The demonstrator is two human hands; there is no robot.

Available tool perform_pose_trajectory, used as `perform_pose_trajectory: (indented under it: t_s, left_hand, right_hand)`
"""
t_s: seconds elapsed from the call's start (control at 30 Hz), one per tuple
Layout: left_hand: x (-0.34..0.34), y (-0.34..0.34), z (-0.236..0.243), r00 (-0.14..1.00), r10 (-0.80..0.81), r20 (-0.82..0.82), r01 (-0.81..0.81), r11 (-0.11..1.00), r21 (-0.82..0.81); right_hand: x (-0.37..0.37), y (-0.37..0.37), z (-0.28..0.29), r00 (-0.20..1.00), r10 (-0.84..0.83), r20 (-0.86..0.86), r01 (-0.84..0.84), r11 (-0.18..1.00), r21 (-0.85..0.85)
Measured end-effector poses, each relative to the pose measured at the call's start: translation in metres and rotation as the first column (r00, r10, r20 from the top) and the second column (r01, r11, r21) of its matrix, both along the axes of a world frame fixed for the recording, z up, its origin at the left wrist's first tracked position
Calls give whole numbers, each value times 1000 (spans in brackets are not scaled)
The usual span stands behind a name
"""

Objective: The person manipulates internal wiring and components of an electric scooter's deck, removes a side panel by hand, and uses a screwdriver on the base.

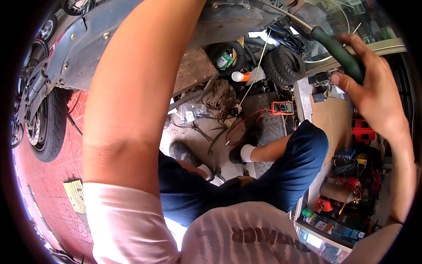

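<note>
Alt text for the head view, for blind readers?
A person's right hand grips a green-handled tool; the left arm runs off the top edge, left hand unseen. A motorbike wheel stands at left; an orange multimeter lies right of centre.

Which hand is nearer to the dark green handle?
Right: the right hand holds the green handle. The left hand is out of view; the left arm runs past the picture's upper edge.

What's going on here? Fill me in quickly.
A person's right hand grips a green-handled tool with a long metal shaft. The left forearm stretches across a grey panel, its hand out of view. An orange multimeter with red leads lies near some black tyres. The tool's tip is out of view too.
</note>
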State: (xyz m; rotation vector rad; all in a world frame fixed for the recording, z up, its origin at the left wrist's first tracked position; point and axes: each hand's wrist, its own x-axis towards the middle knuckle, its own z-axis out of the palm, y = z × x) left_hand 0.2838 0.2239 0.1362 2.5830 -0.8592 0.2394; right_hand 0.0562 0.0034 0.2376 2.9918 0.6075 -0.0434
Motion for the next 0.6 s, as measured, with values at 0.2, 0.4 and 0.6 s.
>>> perform_pose_trajectory:
  t_s: [0.2, 0.4, 0.6]
  left_hand:
    - [-2, 1, 0, 999, -2, -52, 4, 1000, 22]
    - [0, -3, 1, 999, -40, 31, 39, 998, 56]
    - [8, 4, -6, 1000, -25, -11, 25, 1000, 9]
  right_hand:
    - [-4, 16, 11, 914, 340, 220, -158, 801, -578]
    - [-2, -10, -33, 846, -54, -530, 519, 310, 797]
    - [3, -2, -19, 954, -249, -169, 300, 828, 474]
